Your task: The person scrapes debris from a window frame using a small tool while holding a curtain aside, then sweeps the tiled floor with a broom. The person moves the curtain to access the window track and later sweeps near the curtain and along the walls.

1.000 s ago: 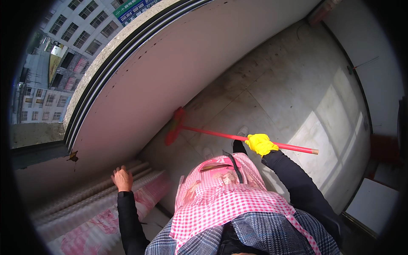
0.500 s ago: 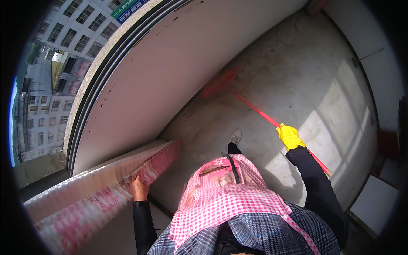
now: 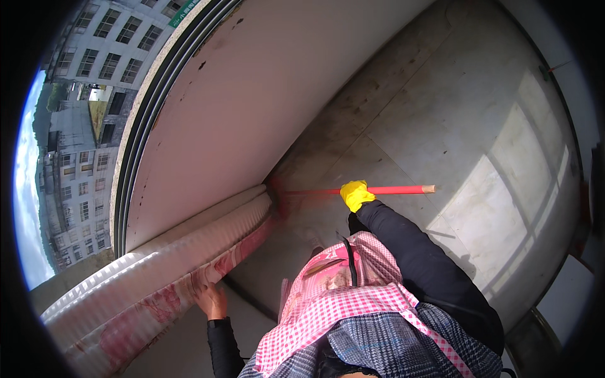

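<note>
My right hand (image 3: 357, 195), in a yellow rubber glove, is closed around the red handle (image 3: 398, 189) of a broom. That handle lies nearly level across the view. The broom's red head (image 3: 278, 196) is blurred and sits low beside the end of a mattress, near the wall's foot; part of it is hard to make out. My bare left hand (image 3: 211, 298) grips the edge of the mattress (image 3: 169, 301), which has pink floral cloth and a pale ribbed side. It stands on edge along the wall under the window.
A pale wall (image 3: 246, 94) runs beneath the dark window track (image 3: 135, 135), with buildings outside. Stone tiles (image 3: 409, 138) make up the floor, with sunlight patches on the right. A white panel (image 3: 565, 295) stands at the right edge.
My right hand has drawn the broom back and left, its head moving from the wall toward the mattress end. The mattress is tilted away from the wall more, my left hand still on it.
</note>
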### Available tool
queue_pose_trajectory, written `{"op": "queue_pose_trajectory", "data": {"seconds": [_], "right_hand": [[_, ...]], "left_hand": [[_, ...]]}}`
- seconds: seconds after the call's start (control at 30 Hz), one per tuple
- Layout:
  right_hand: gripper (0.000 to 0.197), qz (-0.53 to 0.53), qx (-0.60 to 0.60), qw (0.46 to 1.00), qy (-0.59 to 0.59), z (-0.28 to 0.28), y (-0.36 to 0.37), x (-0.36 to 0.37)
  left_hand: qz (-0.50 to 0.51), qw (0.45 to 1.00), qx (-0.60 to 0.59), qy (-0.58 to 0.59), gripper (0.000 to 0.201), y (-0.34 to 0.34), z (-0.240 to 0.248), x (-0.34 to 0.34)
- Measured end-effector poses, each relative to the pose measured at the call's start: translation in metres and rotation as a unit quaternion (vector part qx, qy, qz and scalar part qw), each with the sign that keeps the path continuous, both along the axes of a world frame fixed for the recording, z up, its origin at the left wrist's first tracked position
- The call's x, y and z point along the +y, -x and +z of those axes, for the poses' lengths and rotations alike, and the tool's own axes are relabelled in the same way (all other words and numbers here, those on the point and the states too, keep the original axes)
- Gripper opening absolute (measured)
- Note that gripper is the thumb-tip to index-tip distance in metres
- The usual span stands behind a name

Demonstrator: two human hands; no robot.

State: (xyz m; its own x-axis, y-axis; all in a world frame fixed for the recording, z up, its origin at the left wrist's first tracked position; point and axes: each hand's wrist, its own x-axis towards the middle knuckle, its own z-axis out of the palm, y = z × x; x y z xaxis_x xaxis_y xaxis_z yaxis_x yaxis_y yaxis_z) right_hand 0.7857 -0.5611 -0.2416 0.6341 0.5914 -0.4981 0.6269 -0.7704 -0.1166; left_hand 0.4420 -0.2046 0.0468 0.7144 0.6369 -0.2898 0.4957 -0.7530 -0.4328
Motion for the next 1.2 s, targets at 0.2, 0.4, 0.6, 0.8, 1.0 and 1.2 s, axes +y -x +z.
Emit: {"op": "queue_pose_trajectory", "data": {"seconds": [0.2, 0.4, 0.6, 0.8, 1.0, 1.2], "right_hand": [[0.022, -0.175, 0.023, 0.982, 0.062, 0.004, -0.068, -0.2], [0.034, -0.411, 0.106, 0.874, 0.236, 0.086, -0.001, -0.434], [0.03, -0.433, 0.036, 0.837, 0.332, 0.164, 0.097, -0.534], [0.034, -0.447, 0.077, 0.843, 0.288, 0.215, 0.134, -0.492], [0.03, -0.4, 0.059, 0.911, 0.082, 0.084, 0.12, -0.337], [0.03, -0.468, 0.11, 0.873, 0.077, 0.016, 0.127, -0.318]], "left_hand": [[0.074, 0.993, 0.034, 0.084, 0.034, -0.004, -0.008, -0.034], [0.036, 0.994, 0.044, 0.096, 0.032, -0.033, -0.042, -0.054], [-0.015, 0.992, 0.022, 0.125, 0.033, -0.065, -0.071, -0.061], [-0.022, 0.988, 0.047, 0.149, 0.033, -0.097, -0.088, -0.074], [-0.074, 0.98, 0.031, 0.184, 0.033, -0.128, -0.094, -0.081], [-0.115, 0.978, 0.044, 0.17, 0.031, -0.152, -0.087, -0.07]]}}
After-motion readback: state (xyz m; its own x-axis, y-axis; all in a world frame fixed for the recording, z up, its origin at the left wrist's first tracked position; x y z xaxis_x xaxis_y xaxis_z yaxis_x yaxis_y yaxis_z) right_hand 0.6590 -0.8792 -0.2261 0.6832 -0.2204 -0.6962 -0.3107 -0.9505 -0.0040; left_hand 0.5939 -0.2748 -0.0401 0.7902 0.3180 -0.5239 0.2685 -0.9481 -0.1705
